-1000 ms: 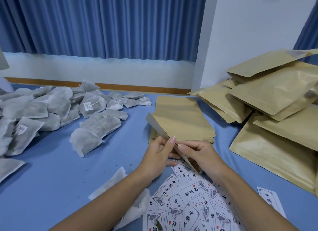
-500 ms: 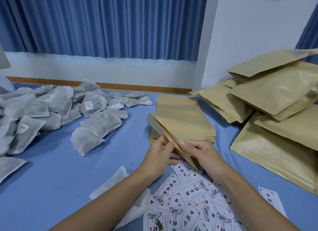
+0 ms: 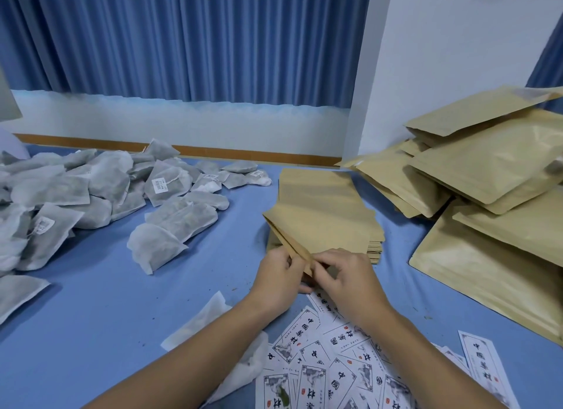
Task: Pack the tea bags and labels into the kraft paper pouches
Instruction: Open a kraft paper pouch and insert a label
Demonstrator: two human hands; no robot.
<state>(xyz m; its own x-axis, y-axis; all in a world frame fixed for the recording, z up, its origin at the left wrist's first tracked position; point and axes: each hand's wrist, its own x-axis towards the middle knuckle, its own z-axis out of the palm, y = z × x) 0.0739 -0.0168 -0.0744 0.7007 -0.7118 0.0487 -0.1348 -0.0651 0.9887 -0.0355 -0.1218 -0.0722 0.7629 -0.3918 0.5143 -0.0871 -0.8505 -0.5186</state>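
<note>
Opening the mouth of a single kraft paper pouch (image 3: 289, 241) looks to be the step in hand. The pouch is held tilted on edge just above the near end of the stack of flat pouches (image 3: 316, 189), about mid-table. The left hand (image 3: 278, 274) pinches its near corner from one side, and the right hand (image 3: 344, 277), fingers curled, pinches the same corner from the other, so both are grasping the pouch. Whether its two walls have parted I cannot tell, and nothing shows inside it. The next move, as I judge it, calls for one hand to hold the mouth spread while the other lets go and fetches a tea bag from the heap of tea bags (image 3: 91, 189) well off to the left. A label would follow from the printed labels (image 3: 335, 363) fanned out just beneath the wrists. Plumper pouches (image 3: 487, 171), seemingly filled, are piled at the right on the blue table (image 3: 122, 302)
</note>
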